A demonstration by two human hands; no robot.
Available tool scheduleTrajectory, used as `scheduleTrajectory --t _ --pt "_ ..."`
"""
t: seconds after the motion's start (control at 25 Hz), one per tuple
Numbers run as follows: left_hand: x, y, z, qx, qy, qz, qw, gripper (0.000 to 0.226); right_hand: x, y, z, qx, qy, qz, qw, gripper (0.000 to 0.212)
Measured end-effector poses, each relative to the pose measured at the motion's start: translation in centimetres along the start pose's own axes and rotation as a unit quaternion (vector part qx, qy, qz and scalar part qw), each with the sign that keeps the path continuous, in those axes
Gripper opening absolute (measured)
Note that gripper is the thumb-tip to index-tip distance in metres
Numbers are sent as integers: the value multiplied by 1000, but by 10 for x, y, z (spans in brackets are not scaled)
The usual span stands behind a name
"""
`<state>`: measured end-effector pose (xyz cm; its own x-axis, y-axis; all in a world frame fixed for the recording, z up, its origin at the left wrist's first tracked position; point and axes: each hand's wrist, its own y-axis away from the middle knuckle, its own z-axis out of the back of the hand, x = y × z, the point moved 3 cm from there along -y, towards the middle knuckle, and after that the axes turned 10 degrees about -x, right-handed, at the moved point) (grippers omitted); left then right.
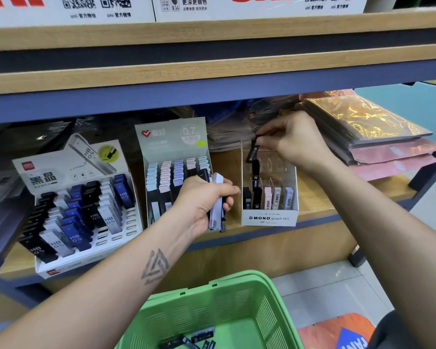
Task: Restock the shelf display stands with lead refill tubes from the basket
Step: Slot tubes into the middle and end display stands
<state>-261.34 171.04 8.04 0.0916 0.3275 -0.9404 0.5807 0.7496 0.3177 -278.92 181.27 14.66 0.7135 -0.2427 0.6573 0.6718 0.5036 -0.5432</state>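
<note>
Pinching a black tube (252,152) at its top end, your right hand (296,142) hangs it tilted over the back of the MONO stand (269,217), grip clamped on it between thumb and fingertips. Looks like you hold it high so the lower end can drop into a rear slot behind the black ones already standing there.

Left hand (207,200) sits between the 0.7 stand (173,137) and the MONO stand, fingers curled tight round a bundle of tubes (217,205), white one outermost. Probably your ready supply, kept close so the right hand can pick from it.

MONO stand: clear box, front row holds black, pink, grey and lilac tubes; back slots mostly bare. 0.7 stand: rows of pale blue, pink, lilac and white tubes, near full. HB stand (83,212) at left: black, blue and white tubes, several front slots open.

Basket (257,298) is green, below the shelf (320,205); a few dark tubes lie on its bottom, so the restock isn't finished.
</note>
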Motion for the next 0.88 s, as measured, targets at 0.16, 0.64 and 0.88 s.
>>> scheduleTrajectory --t 0.16,0.64,0.88 --pt "0 0 1 6 -2 3 1000 18 0 -4 -11 -43 84 34 995 17" --pt "0 -2 3 17 -13 -2 1000 13 -3 8 -54 -3 224 55 973 10" --pt "0 -2 2 22 -12 -4 1000 14 -8 12 -62 1 257 38 966 10"
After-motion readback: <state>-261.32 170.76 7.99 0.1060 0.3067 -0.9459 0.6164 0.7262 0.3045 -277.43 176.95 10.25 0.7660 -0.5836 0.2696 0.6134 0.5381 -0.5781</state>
